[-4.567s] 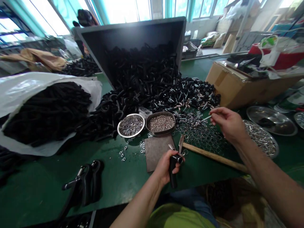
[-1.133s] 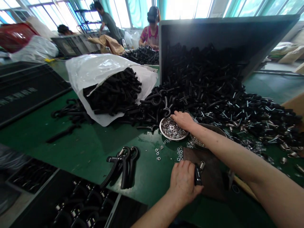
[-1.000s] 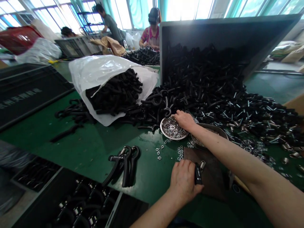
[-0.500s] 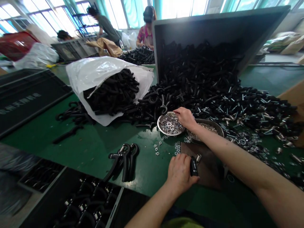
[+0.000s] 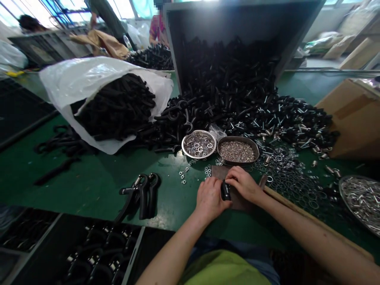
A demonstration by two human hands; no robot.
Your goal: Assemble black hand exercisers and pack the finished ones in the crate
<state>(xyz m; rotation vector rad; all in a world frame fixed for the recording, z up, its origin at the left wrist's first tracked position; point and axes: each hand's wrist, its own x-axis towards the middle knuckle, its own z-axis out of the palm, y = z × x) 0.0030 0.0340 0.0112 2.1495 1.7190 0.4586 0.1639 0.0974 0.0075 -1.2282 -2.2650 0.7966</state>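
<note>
My left hand (image 5: 210,198) is wrapped round a black plastic handle part (image 5: 225,190) with small pale lettering, held over a flat brown plate (image 5: 239,202). At the top of that part, my right hand (image 5: 242,183) has its fingertips pinched together; whatever they hold is too small or hidden. Beyond the hands stand a round metal bowl of washers (image 5: 198,144) and an oval metal tin of tiny metal pieces (image 5: 237,151). A few loose washers (image 5: 208,172) lie on the green table. Left of my hands are assembled black hand grips (image 5: 144,196) with a metal spring.
A white sack (image 5: 89,71) spills black handles at the left. Behind the bowls, a tipped grey bin (image 5: 237,19) pours out more parts. Metal rings (image 5: 297,182), a cardboard box (image 5: 353,114) and a pan of metal pins (image 5: 362,202) are at the right. Crates hold hand grips (image 5: 97,257).
My right hand has come back from the washer bowl to the black handle part in my left hand. The view has shifted to the right and down.
</note>
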